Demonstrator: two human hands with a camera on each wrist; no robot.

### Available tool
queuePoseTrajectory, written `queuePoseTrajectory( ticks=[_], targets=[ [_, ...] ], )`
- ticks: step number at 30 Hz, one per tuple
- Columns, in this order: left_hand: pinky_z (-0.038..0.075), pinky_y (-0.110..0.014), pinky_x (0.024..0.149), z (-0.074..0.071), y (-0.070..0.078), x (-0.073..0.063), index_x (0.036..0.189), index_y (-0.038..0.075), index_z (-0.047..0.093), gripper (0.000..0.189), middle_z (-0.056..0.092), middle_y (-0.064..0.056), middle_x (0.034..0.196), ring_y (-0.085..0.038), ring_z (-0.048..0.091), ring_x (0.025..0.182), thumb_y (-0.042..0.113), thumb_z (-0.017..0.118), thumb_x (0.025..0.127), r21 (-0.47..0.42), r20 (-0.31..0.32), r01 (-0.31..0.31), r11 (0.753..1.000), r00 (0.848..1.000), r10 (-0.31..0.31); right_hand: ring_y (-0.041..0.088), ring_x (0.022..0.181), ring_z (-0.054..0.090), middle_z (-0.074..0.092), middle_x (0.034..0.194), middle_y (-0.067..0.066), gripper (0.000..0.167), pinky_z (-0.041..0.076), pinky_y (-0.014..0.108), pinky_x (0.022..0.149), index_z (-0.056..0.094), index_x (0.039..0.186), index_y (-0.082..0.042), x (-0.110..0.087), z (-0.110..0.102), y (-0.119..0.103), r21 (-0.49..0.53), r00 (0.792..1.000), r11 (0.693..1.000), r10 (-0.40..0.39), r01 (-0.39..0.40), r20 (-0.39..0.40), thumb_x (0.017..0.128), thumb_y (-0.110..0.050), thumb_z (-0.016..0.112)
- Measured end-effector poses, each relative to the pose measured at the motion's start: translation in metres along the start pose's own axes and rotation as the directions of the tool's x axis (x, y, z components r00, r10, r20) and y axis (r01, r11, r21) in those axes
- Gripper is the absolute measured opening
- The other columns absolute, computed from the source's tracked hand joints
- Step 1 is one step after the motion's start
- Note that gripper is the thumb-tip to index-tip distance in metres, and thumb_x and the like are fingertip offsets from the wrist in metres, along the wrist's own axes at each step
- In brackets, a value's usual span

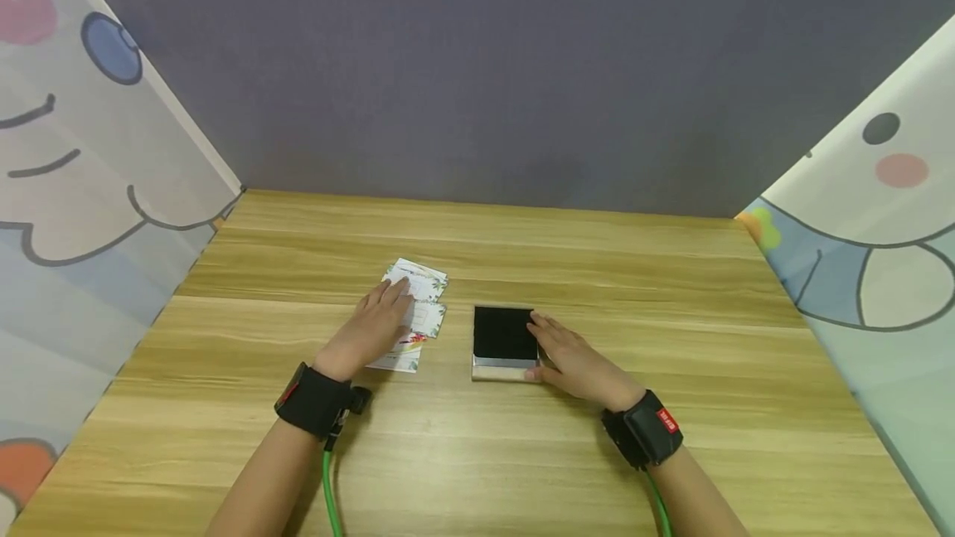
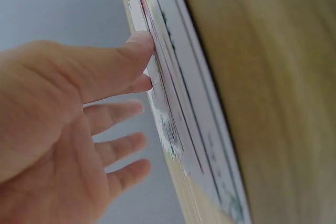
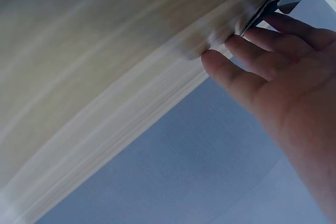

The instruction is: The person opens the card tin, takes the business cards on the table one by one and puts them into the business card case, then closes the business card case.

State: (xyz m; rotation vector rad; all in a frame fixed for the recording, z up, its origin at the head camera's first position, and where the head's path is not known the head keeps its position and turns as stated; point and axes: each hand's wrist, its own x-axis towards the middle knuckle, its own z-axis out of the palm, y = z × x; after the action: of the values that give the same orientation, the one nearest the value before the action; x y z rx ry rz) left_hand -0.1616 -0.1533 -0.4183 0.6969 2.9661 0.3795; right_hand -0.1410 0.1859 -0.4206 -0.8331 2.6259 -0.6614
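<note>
Several white cards (image 1: 427, 318) printed with leaves and flowers lie overlapped on the wooden table. My left hand (image 1: 376, 326) rests over their left side, fingers extended. In the left wrist view, the thumb (image 2: 118, 61) and forefinger tip reach the cards (image 2: 184, 93), while the other fingers spread loosely apart. A flat rectangular case (image 1: 506, 334), black with a silver band along its near edge, lies right of the cards. My right hand (image 1: 578, 363) is at its right side, fingertips by the upper right edge and thumb at the lower right corner. The right wrist view shows those fingers (image 3: 236, 80) nearly straight.
The wooden table (image 1: 671, 305) runs back to a grey panel (image 1: 477, 73). Cartoon-printed sheets (image 1: 149, 131) flank it on both sides. Each wrist wears a black strap, the left one (image 1: 313, 400) and the right one (image 1: 647, 429), with a green cable trailing.
</note>
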Motion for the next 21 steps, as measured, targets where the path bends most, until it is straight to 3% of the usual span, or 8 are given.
queuePoseTrajectory(
  ticks=[3,7,10,13,17,21],
  targets=[
    [0.031,-0.069,0.109,0.0,-0.0011,0.0003,0.134,-0.007,0.052,0.043,0.041,-0.033,0.15,-0.058,0.032,0.138,0.01,0.069,0.097,-0.017,-0.004,0.001,1.0,1.0,-0.001,0.049,0.148,0.022,0.024,0.161,0.031,0.072,0.023,0.065,0.115,0.033,0.151,0.014,-0.0009,-0.0007,0.0006,0.003,1.0,1.0,0.0,0.0,-0.001,0.102,-0.029,0.064],
    [0.025,-0.073,0.11,-0.0004,-0.0041,-0.0012,0.132,-0.001,0.052,0.045,0.039,-0.036,0.148,-0.062,0.026,0.139,0.014,0.072,0.095,-0.087,-0.016,0.06,0.994,0.998,-0.061,0.049,0.148,0.021,0.023,0.162,0.03,0.073,0.023,0.065,0.116,0.032,0.151,0.014,0.0007,-0.0011,0.0008,0.003,1.0,1.0,-0.003,0.003,0.007,0.102,-0.03,0.063],
    [0.023,-0.073,0.111,-0.0013,-0.0061,-0.0016,0.123,0.0,0.053,0.043,0.036,-0.039,0.144,-0.064,0.021,0.14,0.016,0.076,0.09,-0.13,-0.045,0.094,0.987,0.994,-0.101,0.048,0.149,0.021,0.022,0.162,0.03,0.074,0.022,0.065,0.116,0.031,0.152,0.013,0.0035,-0.0011,0.001,0.003,1.0,1.0,-0.002,0.002,0.011,0.102,-0.031,0.063],
    [0.027,-0.07,0.109,-0.0019,-0.0056,-0.0007,0.11,-0.002,0.05,0.044,0.038,-0.038,0.136,-0.062,0.025,0.136,0.016,0.081,0.086,-0.139,-0.089,0.096,0.986,0.99,-0.109,0.048,0.149,0.02,0.022,0.162,0.03,0.075,0.022,0.064,0.117,0.031,0.152,0.013,0.0044,-0.0017,0.0012,0.007,1.0,1.0,0.006,-0.006,0.013,0.102,-0.032,0.063],
    [0.041,-0.055,0.089,-0.002,-0.0036,0.0017,0.103,0.0,0.046,0.05,0.05,-0.024,0.109,-0.045,0.048,0.107,0.013,0.088,0.079,-0.151,-0.145,0.084,0.985,0.984,-0.106,0.047,0.149,0.02,0.022,0.162,0.029,0.075,0.022,0.065,0.116,0.031,0.152,0.013,0.0036,-0.0024,0.0006,0.012,1.0,1.0,0.009,-0.009,0.018,0.102,-0.033,0.063],
    [0.041,-0.039,0.067,-0.0022,-0.0021,0.005,0.103,0.001,0.048,0.042,0.055,-0.01,0.078,-0.025,0.051,0.07,0.001,0.084,0.081,-0.195,-0.227,0.028,0.98,0.971,-0.073,0.048,0.149,0.02,0.023,0.162,0.029,0.076,0.021,0.065,0.117,0.03,0.153,0.012,0.002,-0.0026,-0.0004,0.018,1.0,1.0,0.012,-0.012,0.01,0.101,-0.033,0.064]
  ],
)
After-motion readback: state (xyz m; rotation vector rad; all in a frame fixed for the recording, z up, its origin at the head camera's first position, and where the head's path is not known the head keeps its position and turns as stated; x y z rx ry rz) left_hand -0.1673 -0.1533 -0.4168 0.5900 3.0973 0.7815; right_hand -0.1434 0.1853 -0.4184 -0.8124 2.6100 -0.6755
